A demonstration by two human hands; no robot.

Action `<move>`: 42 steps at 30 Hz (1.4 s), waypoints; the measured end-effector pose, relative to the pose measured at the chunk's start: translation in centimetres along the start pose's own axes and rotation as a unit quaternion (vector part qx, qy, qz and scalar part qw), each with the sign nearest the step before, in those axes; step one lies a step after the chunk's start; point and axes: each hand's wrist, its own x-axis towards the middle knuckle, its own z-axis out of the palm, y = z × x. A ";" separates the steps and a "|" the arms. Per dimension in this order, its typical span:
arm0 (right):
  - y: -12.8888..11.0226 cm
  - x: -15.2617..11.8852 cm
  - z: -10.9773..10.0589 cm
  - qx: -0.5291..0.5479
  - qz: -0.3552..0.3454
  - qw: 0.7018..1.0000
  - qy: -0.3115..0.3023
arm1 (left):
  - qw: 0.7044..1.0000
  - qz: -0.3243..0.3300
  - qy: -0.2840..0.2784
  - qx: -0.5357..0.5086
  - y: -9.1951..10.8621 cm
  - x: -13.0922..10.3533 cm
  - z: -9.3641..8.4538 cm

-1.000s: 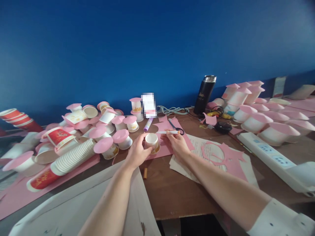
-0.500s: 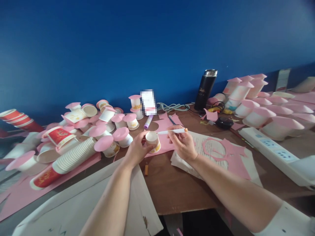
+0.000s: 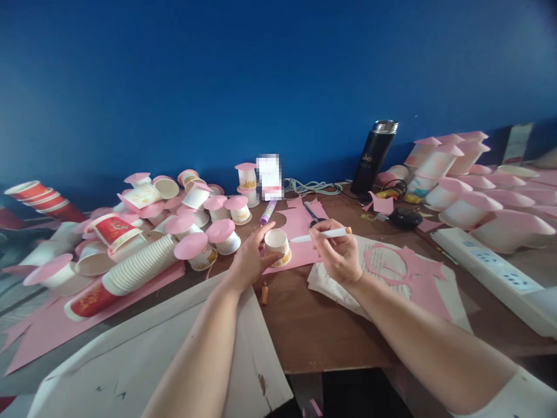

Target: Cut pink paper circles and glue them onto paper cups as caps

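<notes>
A small white paper cup point(image 3: 275, 241) with a yellow pattern stands upright, mouth up, on pink paper point(image 3: 300, 232). My left hand point(image 3: 250, 258) is at its left side, the thumb against the front and the index finger lifted clear of the rim; its other fingers are partly hidden. In my right hand point(image 3: 342, 255) is a white marker point(image 3: 333, 233) with an orange end, its tip pointing left, close to the cup's right side. An orange marker cap point(image 3: 264, 294) lies on the brown table point(image 3: 322, 337) nearer to me.
Cups with pink paper tops point(image 3: 221, 231) are piled at left, beside a stack of nested cups point(image 3: 126, 276). More pink-topped cups point(image 3: 472, 209) fill the right, behind a power strip point(image 3: 487, 273). A black flask point(image 3: 374, 157) and a purple glue stick point(image 3: 268, 212) are at the back.
My left index finger has lifted and straightened away from the cup. The marker remains in my right hand, its tip still near the cup. The whole view has shifted slightly.
</notes>
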 end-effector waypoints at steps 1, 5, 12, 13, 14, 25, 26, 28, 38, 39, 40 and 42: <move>-0.1 0.1 -0.1 0.002 0.003 1.000 0.008 | 1.000 0.008 -0.005 0.004 0.0 0.0 0.0; -0.3 0.1 -0.2 0.001 -0.001 1.000 0.005 | 0.999 0.019 -0.013 0.025 0.0 -0.1 -0.1; 0.1 -0.1 -0.1 -0.020 -0.026 0.998 -0.047 | 0.998 0.049 0.003 0.028 0.3 0.3 -0.2; 0.1 -0.1 -0.1 -0.023 -0.030 0.998 -0.049 | 0.998 0.051 0.010 0.024 0.3 0.3 -0.3; 0.1 -0.1 -0.1 -0.027 -0.034 0.998 -0.052 | 0.998 0.049 0.016 0.021 0.3 0.4 -0.3; 0.4 -1.1 1.1 -0.050 -0.045 0.983 -0.168 | 1.000 0.015 -0.008 0.007 0.7 0.0 -0.5; 0.6 -1.3 1.2 -0.052 -0.046 0.982 -0.177 | 1.000 0.017 -0.006 0.006 0.7 0.0 -0.6; 0.8 -1.5 1.5 -0.049 -0.048 0.978 -0.199 | 1.000 0.027 -0.005 0.007 0.7 -0.1 -0.6; 0.9 -1.9 2.1 -0.062 -0.075 0.962 -0.256 | 0.999 0.041 0.000 0.015 0.6 0.0 -0.6; 0.9 -2.0 2.1 -0.064 -0.079 0.961 -0.257 | 0.999 0.040 0.001 0.015 0.6 0.0 -0.6; 1.0 -2.0 2.2 -0.068 -0.084 0.960 -0.257 | 0.999 0.038 0.002 0.015 0.7 -0.1 -0.5; 1.1 -2.1 2.3 -0.078 -0.098 0.958 -0.256 | 0.999 0.036 0.004 0.015 0.7 -0.1 -0.5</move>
